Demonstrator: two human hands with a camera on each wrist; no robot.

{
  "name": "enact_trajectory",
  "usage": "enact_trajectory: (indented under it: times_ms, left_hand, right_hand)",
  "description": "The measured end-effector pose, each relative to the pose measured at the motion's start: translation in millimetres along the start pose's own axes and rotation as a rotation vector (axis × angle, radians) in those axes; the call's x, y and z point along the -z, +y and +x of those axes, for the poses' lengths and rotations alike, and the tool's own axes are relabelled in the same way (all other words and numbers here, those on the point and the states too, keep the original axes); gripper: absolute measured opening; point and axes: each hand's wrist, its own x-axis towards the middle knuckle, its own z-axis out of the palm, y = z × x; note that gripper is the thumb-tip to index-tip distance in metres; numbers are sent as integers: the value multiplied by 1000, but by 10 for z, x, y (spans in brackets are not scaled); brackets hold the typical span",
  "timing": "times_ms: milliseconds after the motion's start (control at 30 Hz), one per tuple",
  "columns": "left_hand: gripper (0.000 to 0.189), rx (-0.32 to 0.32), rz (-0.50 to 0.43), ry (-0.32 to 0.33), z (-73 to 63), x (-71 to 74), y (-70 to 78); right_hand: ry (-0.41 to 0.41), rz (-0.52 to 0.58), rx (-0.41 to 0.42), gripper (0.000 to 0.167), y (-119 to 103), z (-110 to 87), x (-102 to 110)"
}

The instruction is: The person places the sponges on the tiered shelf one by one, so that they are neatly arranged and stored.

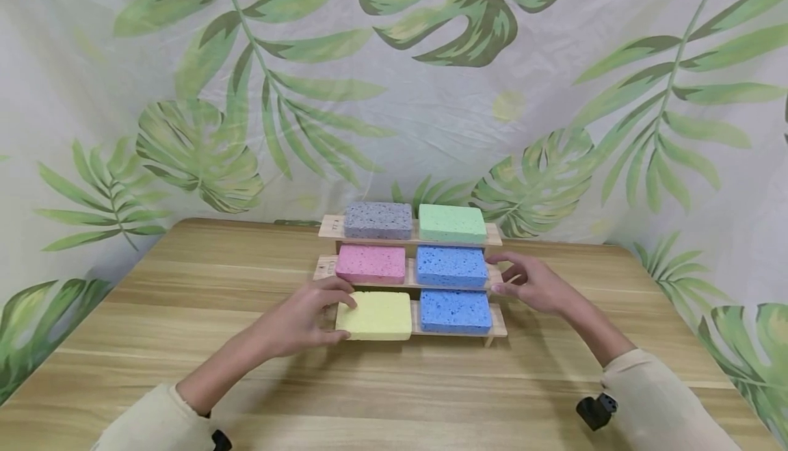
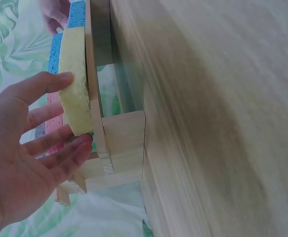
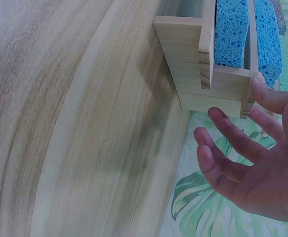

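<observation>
A three-tier wooden rack (image 1: 496, 328) carries sponges in two columns. My left hand (image 1: 308, 317) holds the left end of the yellow sponge (image 1: 378, 317) on the lowest tier, thumb at its front edge and fingers across its back corner. In the left wrist view the thumb (image 2: 60, 81) touches that sponge (image 2: 75, 64). At the rack's right end, my right hand (image 1: 532, 283) grips the middle shelf, thumb on its front edge and a finger behind. Its other fingers (image 3: 235, 138) stand loosely apart in the right wrist view.
A pink sponge (image 1: 371, 264) and a blue sponge (image 1: 451, 266) lie on the middle tier. Another blue sponge (image 1: 455, 311) is at the lower right. Grey (image 1: 377, 220) and green (image 1: 452, 223) sponges sit on top. The wooden table (image 1: 246, 287) meets a leaf-patterned cloth (image 1: 431, 143) behind.
</observation>
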Motion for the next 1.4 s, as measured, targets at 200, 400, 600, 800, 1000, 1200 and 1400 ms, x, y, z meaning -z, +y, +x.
enact_trajectory:
  times_ms: [200,400,600,800,1000,1200,1400]
  left_hand:
    - [34,52,1,-7,-49,32,17]
    - [37,57,-52,-60,-53,60,-39]
    - [33,67,-101,-57,-6,30,-67]
    - [31,84,-151,-42,57,1,-89]
    - [30,93,-145,-40,80,-12,-95]
    - [32,91,-158,-45,76,-17,-109]
    - [37,86,-153,-64,20,20,-115]
  right_hand:
    - [0,2,-3,48,-1,-3,-1]
    - [-3,3,-7,47,-3,-13,2]
    - [-3,5,-13,47,-3,-12,-3]
    - [-2,2,-8,47,-14,-16,-6]
    - [-3,8,-9,47,-22,-22,-4]
    - [-3,7,4,48,9,-24,-10]
    - [19,-27,44,53,56,-86,-70]
